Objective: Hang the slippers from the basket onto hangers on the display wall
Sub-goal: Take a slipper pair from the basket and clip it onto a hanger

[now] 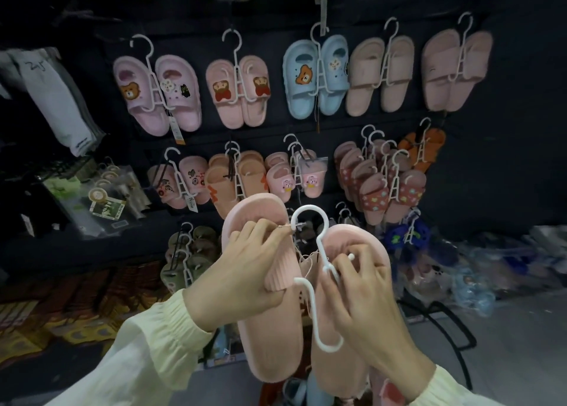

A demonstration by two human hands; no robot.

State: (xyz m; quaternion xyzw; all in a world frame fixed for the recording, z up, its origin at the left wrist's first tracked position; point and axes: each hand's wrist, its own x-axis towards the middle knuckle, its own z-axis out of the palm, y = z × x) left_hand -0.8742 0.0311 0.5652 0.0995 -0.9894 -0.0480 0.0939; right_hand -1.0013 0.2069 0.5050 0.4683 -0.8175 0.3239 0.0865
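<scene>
Logged a pair of plain pink slides, held up in front of the lower middle of the display wall [506, 129] and touching none of the hung stock.

Noted on the left slipper [270, 344] a ribbed strap, a smooth thick footbed and a rounded heel hanging lowest. Noted the right slipper [352, 236] just beside it, toe up, much of its strap hidden under fingers.

Found a white plastic hanger [308, 209] between the two, hook uppermost and lower prong curling out below the straps. Saw thin thread running across near the hook; cannot tell what it ties.

Found the left hand [245, 270] curled round the left slipper's strap, thumb beneath, fingertips pinched up by the hook's tip. Found the right hand [359, 298] curled over the hanger's side prong, fingers pressed onto the right slipper's strap.

Counted pairs hung close together along the wall's upper rows, a blue pair [306, 83] among them, and bunched pairs lower down. Marked bare dark wall along the right edge.

Noted below the right edge a black wire frame [445, 322] and bagged goods [491, 261]; at the lower left corner, patterned mats [61, 313].
</scene>
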